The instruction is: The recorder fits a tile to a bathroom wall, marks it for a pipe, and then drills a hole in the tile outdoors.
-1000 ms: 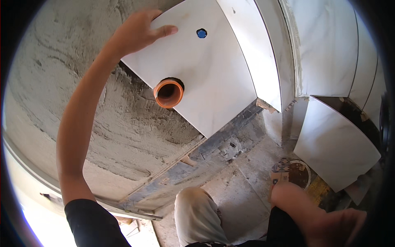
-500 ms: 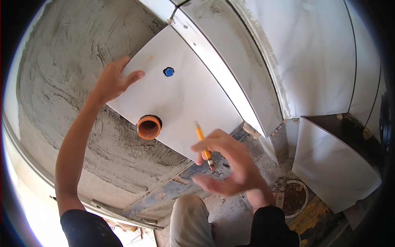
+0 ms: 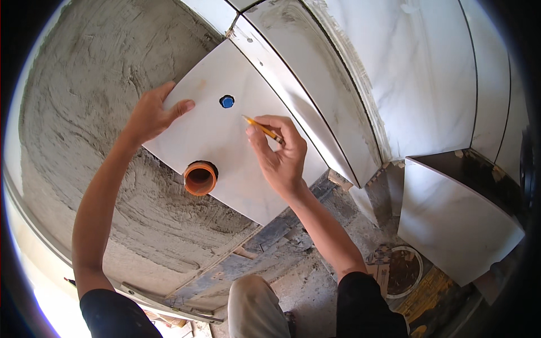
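The white tile [image 3: 234, 138] lies on the mortar-streaked wall [image 3: 112, 84], a little toward 11 o'clock of the view's centre. Its face is pale and smooth, with faint grey veining and a small brownish smudge near its upper left edge. Toward its 12 o'clock, a dark-rimmed hole shows a blue plug [image 3: 227, 102]; toward its 7 o'clock, an orange pipe [image 3: 200, 181] juts out, its open mouth facing the viewer, with a dark gap at its 1 o'clock side.

The left hand [image 3: 151, 114] holds the tile's edge at 10 o'clock — thumb laid on the face, the other fingers at the rim, well parted from it. The right hand [image 3: 286, 158], at the tile's 4 o'clock, pinches a yellow pencil [image 3: 265, 130] in narrowed fingers, the point aimed toward 10 o'clock — whether it touches the surface, I cannot tell.

Farther off, toward 4 o'clock, another marbled tile [image 3: 451, 219] stands tilted, near a round bucket [image 3: 420, 276].
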### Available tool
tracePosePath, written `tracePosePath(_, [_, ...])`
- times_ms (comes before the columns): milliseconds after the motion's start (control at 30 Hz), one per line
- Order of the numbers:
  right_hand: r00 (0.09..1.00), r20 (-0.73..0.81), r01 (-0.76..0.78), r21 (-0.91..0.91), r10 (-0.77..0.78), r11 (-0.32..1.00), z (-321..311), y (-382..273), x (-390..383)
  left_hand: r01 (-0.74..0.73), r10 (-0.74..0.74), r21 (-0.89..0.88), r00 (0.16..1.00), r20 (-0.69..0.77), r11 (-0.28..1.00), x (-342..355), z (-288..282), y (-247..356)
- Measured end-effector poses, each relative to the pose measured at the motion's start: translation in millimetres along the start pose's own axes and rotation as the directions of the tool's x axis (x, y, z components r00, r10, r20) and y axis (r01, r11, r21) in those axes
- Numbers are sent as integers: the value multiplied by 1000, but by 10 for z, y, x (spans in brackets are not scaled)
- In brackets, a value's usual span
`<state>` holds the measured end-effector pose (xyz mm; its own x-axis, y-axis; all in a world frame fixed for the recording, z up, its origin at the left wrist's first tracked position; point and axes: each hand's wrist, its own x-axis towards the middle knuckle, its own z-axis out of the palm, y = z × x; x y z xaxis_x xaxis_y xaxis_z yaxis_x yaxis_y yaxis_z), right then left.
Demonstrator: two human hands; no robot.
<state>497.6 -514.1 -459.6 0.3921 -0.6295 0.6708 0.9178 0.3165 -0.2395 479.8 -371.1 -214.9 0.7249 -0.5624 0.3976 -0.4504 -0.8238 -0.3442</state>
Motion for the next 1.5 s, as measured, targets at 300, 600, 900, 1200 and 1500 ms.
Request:
tracePosePath(300, [993,-77,82,-32,-84,996,312,366,213,-17,17,-45,1000,16,999,-6,-20,30])
tracePosePath(600, [959,16,280,-185,-282,942,446,445,175,-22,23,-48,999,22,999,-15,-10,11])
tracePosePath(900, [937,80,350,-251,-341,903,423,446,219,-36,36,-10,999,11,999,7,-32,3])
tracePosePath(1200, [938,83,347,-248,-337,905,415,430,195,-4,6,-57,999,33,998,-18,-27,67])
tracePosePath(1500, [945,-48,312,-172,-324,934,359,515,85,5,-3,-42,999,41,999,2,-25,42])
